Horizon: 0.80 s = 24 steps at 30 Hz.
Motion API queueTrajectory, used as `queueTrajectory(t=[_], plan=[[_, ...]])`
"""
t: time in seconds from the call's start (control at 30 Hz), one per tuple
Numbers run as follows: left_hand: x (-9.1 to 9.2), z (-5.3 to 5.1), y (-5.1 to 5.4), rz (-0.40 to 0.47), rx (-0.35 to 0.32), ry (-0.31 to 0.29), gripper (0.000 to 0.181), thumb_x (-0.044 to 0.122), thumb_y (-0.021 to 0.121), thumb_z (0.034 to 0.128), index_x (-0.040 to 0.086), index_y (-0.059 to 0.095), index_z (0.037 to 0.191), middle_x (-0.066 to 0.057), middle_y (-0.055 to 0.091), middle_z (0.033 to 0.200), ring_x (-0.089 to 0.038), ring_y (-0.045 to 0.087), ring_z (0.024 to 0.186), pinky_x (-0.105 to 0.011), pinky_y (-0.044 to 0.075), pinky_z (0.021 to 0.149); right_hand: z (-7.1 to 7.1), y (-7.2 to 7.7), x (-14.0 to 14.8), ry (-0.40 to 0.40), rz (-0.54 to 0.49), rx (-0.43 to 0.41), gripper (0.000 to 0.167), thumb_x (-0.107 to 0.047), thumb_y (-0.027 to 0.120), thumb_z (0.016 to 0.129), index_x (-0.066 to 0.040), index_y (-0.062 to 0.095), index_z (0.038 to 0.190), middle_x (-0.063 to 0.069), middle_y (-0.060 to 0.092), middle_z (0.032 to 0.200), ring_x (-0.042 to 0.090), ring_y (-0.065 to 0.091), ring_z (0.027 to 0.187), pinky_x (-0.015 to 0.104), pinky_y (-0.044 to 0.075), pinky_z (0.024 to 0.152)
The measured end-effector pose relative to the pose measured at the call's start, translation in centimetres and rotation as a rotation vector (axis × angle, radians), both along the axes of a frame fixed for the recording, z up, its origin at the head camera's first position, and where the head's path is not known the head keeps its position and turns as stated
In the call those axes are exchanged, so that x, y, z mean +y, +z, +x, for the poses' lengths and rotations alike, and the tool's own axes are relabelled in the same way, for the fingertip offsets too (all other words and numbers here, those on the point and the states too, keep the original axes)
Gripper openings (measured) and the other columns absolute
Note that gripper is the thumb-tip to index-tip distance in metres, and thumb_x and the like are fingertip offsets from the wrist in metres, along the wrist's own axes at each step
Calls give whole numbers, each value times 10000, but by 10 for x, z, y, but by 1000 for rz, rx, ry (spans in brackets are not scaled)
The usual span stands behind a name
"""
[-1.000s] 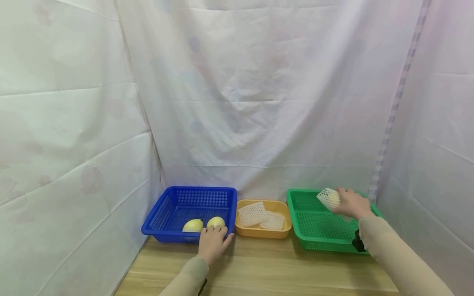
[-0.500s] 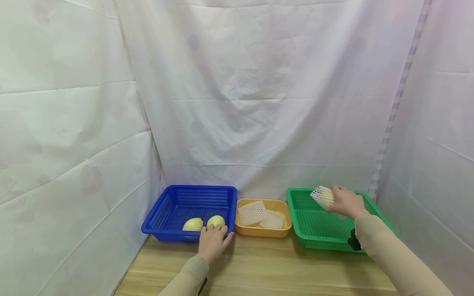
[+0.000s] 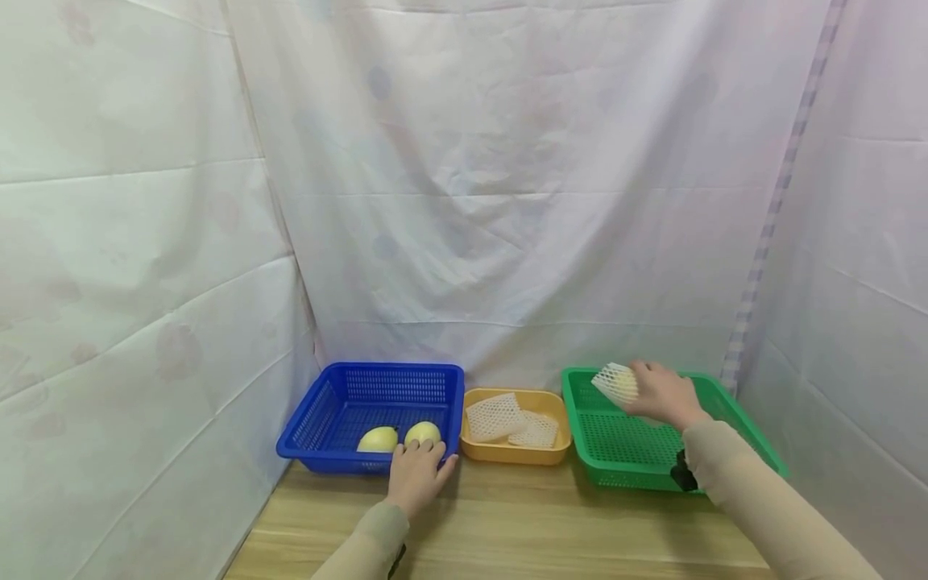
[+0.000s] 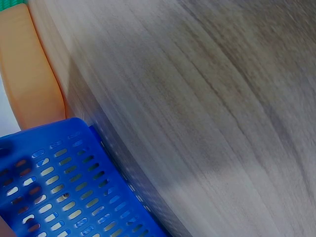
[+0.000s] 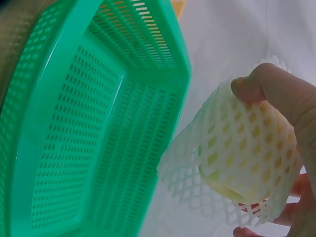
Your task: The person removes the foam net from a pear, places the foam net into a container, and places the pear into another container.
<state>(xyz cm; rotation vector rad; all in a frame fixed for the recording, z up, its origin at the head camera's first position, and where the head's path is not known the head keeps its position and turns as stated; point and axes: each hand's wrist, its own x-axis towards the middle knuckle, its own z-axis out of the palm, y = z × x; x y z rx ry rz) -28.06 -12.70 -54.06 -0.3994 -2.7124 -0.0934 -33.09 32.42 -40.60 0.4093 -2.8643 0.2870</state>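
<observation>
"What is held?"
"A foam-netted fruit (image 5: 237,158) is gripped by the right hand (image 3: 663,395), above the green basket (image 3: 616,439)."
"And the left hand (image 3: 415,477)?"
"It is laid over the blue basket's (image 3: 395,388) rim, fingers loosely extended."

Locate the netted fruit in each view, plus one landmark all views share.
Head: the netted fruit is right of center, below mid-height, in the right hand above the green basket.
Left wrist: not in it.
Right wrist: right half, pinched by the hand, beside the basket.
Shared landmark: the basket; lower right in head, left side in right wrist, only a green sliver in left wrist's top left corner.
</observation>
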Motion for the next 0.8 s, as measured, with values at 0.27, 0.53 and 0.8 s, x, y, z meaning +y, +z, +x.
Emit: queueTrajectory(t=[0.27, 0.53, 0.8], plan=[[0, 2, 0, 12, 20, -12, 337, 532, 465, 973, 237, 571, 850, 56, 507, 762, -196, 444, 709, -390, 340, 670, 1, 2, -11, 19, 11, 21, 786, -373, 788, 734, -43, 466, 1370, 229, 553, 1193, 412, 553, 954, 549, 449, 623], [-1, 1, -2, 9, 20, -6, 356, 546, 444, 976, 240, 580, 856, 56, 510, 767, -192, 448, 718, -392, 343, 673, 4, 5, -23, 54, 11, 39, 774, -366, 792, 748, -54, 469, 1379, 230, 539, 1252, 431, 536, 1030, 599, 445, 695], [0, 0, -1, 13, 2, -6, 343, 539, 453, 975, 240, 570, 854, 54, 499, 767, -192, 444, 721, -398, 345, 678, 5, 4, -33, 68, 9, 59, 761, -373, 801, 731, -82, 494, 1364, 199, 551, 1243, 405, 540, 1021, 594, 440, 711]])
